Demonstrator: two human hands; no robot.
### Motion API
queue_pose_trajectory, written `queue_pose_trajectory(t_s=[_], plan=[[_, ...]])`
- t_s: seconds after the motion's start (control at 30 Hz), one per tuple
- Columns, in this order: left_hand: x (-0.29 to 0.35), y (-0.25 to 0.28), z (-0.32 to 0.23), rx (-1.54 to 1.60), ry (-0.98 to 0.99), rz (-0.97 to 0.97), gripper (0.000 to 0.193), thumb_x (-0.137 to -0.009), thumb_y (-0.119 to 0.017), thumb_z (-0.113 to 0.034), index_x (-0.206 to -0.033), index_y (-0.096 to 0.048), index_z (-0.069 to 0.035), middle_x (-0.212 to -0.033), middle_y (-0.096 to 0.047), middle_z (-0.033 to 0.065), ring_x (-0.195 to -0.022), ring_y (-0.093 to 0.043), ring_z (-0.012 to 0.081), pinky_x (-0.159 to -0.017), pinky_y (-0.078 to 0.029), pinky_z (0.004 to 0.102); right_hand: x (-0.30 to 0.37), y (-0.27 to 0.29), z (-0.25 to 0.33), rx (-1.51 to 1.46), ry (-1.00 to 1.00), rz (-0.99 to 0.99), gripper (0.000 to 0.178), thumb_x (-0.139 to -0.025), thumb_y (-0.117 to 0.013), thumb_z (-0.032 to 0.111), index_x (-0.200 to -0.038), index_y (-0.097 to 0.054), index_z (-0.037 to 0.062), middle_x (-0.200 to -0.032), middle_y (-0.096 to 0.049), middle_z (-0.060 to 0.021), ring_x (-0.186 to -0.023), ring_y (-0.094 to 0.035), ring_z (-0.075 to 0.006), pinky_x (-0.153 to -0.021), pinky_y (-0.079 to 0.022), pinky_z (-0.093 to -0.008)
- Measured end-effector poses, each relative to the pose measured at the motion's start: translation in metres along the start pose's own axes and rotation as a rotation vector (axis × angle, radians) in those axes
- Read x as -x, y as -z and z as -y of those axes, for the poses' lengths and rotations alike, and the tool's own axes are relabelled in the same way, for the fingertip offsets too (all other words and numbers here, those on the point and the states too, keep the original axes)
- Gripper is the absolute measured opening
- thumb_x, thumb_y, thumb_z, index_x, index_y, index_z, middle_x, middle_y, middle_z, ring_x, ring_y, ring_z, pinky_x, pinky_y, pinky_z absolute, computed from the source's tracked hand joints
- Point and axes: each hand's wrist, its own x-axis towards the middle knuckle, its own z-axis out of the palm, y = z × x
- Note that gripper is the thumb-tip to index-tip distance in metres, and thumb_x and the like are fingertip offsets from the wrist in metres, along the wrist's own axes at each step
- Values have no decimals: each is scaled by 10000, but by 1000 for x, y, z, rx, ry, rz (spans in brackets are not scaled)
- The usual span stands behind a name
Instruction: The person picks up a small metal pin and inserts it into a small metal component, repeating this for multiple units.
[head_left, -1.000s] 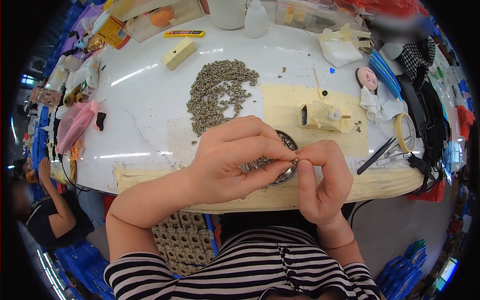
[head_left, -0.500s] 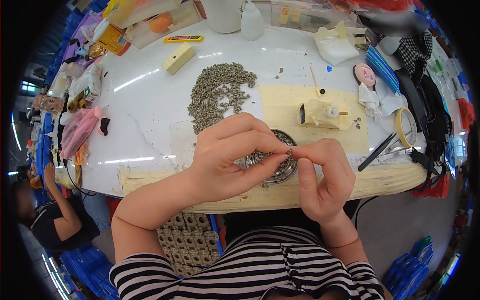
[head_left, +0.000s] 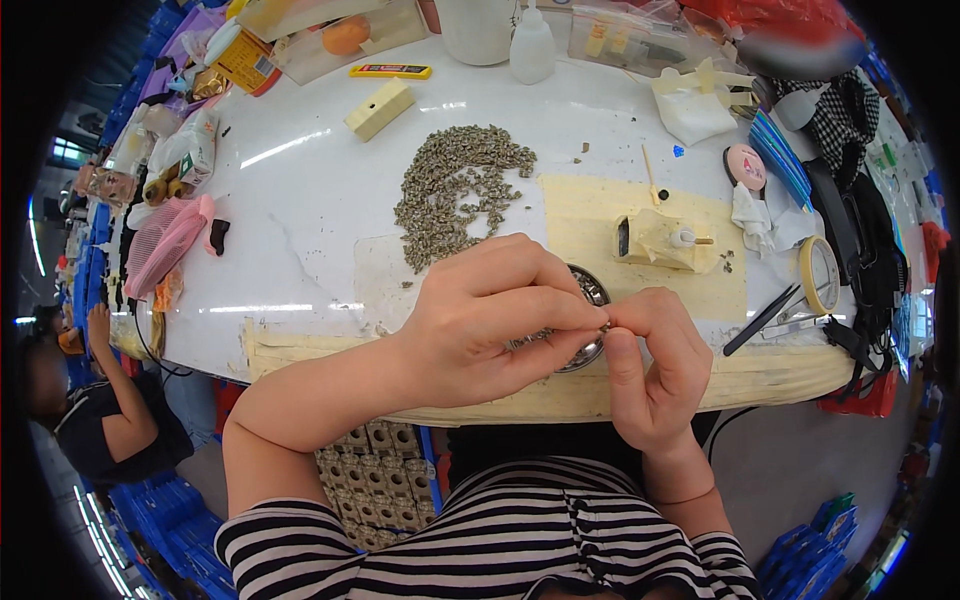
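Note:
My left hand (head_left: 500,315) and my right hand (head_left: 660,360) meet fingertip to fingertip over a round metal bowl (head_left: 592,284). Between the pinched fingertips is a tiny metal part (head_left: 606,326), too small to make out in detail. Both thumbs press toward their forefingers. Small metal pieces show inside the bowl, which my left hand largely covers. Beyond my left hand, a heap of small grey metal parts (head_left: 450,185) is spread on the white table (head_left: 290,240).
Right of the heap, a tape-wrapped block with a peg (head_left: 665,240) sits on yellow taped paper (head_left: 590,200). Tweezers (head_left: 762,318) and a tape roll (head_left: 820,275) lie at the right. A yellow block (head_left: 380,110) and white bottle (head_left: 532,48) stand farther back. Another person (head_left: 110,420) sits at left.
The view has shifted, so the table's things appear slightly farther right. My hands stay joined at the fingertips, now covering more of the bowl.

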Motion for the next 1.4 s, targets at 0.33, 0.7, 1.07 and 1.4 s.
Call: queue_pose_trajectory(t_s=[0.33,0.7,1.07,1.4], plan=[[1,-1,-1,6,12,-9,242,-691,-788,43,-914,-745,-39,-838,-669,56,-680,-619,149,-548,-468,249,1,-1,-1,-8,-1,-47,75,-833,-720,37,-829,-646,33,-773,-650,-70,-658,-559,-236,-622,-419,-330],[1,0,-2,15,18,-11,223,-698,-786,45,-901,-738,-33,-836,-667,60,-673,-617,150,-547,-472,250,-1,-1,-2,48,67,-33,57,-835,-713,42,-842,-658,32,-768,-651,-74,-655,-561,-235,-628,-419,-336],[-1,-1,0,18,31,-28,219,-709,-792,53,-901,-734,-36,-823,-661,57,-680,-618,150,-552,-471,254,-3,4,0,96,82,-71,90,-837,-717,47,-908,-684,4,-819,-660,-97,-716,-585,-235,-665,-448,-328],[-4,4,3,-1,77,-16,202,-724,-782,59,-900,-735,-28,-827,-672,72,-711,-634,154,-585,-475,248,-28,47,-14,551,52,-296,197,-831,-740,33,-1026,-720,29,-858,-614,-63,-789,-555,-204,-701,-440,-307]])
